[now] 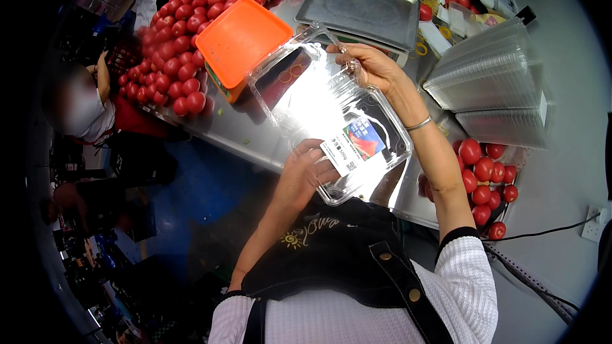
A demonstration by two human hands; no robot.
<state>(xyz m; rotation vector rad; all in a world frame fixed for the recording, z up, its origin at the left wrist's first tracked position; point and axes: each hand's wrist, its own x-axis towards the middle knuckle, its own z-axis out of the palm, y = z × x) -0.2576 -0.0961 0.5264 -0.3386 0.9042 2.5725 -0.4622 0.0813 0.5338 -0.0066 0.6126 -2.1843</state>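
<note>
Holding opened clear clamshell box point(347, 99): right hand point(375, 69) grasping far edge, left hand point(298, 177) grasping beside label point(354, 145). Orange tray point(243, 39), tomatoes point(172, 57) on bench point(245, 134).

Blue floor point(207, 169) lies left of the metal table point(248, 137), grey wall point(558, 197) right.

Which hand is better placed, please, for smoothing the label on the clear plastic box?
Probably the left hand: it is right beside the label, at the near part of the clear plastic box. The right hand is farther from the label, holding the box higher up.
</note>
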